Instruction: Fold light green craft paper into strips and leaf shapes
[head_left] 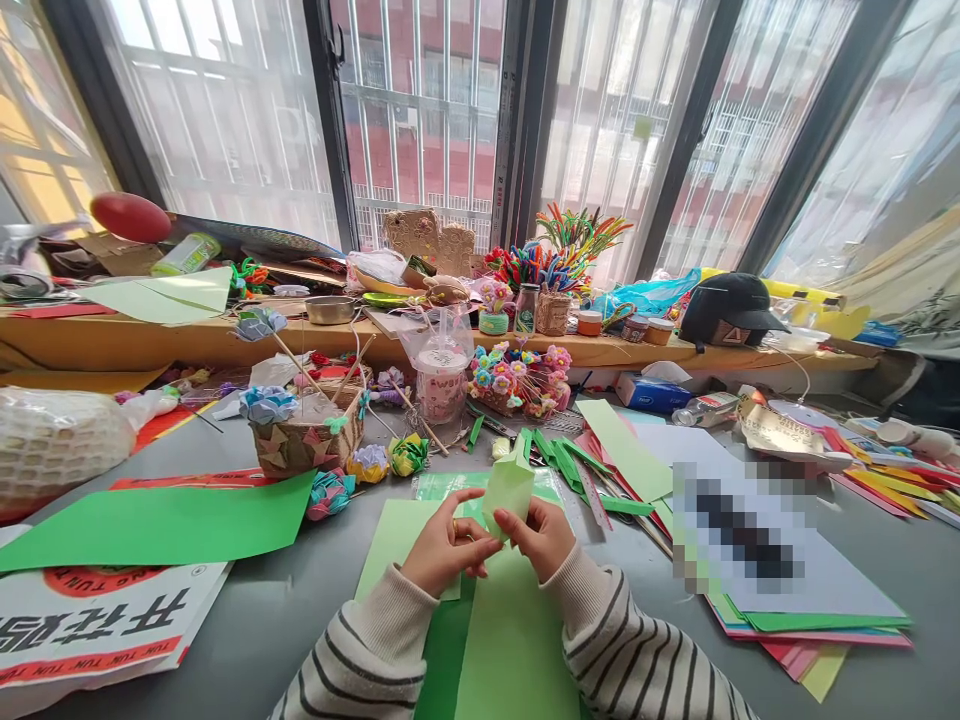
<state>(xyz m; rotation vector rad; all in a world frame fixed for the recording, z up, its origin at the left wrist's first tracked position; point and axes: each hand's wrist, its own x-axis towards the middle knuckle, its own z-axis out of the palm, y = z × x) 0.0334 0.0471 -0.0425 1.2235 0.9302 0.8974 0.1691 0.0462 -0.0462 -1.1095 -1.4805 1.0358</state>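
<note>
Between my hands, a small folded piece of light green paper [510, 490] is held up over the table's middle. My right hand [541, 535] pinches its lower right side between thumb and fingers. On the other side, my left hand [452, 540] touches the paper's lower left edge with its fingertips, the fingers bent. Beneath both hands lie light green sheets [517, 640] and a darker green sheet [444, 660]. Just behind the folded piece are several bright green folded strips [574, 465].
A basket with paper flowers [307, 440] and a lidded plastic cup [442, 385] stand behind. At left lie a green sheet [172, 520] and a printed bag [112, 620]. Stacked paper [840, 570] lies right. A cluttered ledge [420, 335] runs below the windows.
</note>
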